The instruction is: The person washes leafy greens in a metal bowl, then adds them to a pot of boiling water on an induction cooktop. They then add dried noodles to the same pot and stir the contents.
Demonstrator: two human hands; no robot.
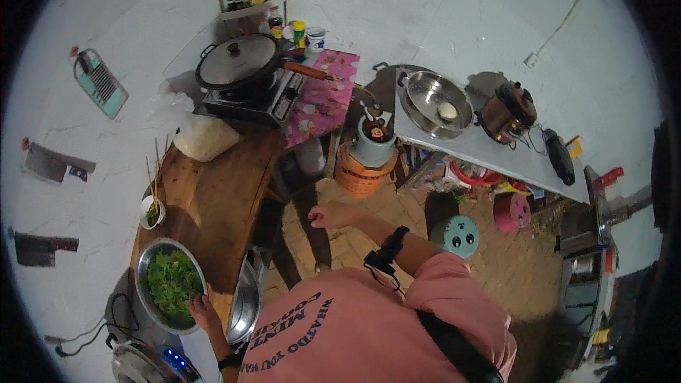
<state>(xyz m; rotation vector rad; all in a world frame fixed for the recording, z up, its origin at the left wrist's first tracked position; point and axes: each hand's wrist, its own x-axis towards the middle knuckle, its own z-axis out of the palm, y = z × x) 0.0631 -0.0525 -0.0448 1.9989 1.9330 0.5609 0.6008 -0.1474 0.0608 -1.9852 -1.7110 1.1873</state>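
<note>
My left hand (201,310) rests at the right rim of a metal basin (139,275) filled with chopped leafy greens (172,282); its fingers reach over the edge, and whether they pinch anything is unclear. My right hand (332,216) hangs in the air above the tiled floor, fingers partly curled, with nothing visible in it. Behind the basin, on the wooden board (213,213), stands a small white bowl (153,213) with green bits and chopsticks. A plastic bag of pale food (205,138) lies farther back.
A lidded pan (239,61) sits on a portable stove (260,101). Beyond my right hand stand a gas cylinder (375,143), a steel pan with dough (436,103), a rice cooker (508,114) and low stools (462,236). Cleavers (53,162) hang on the left wall.
</note>
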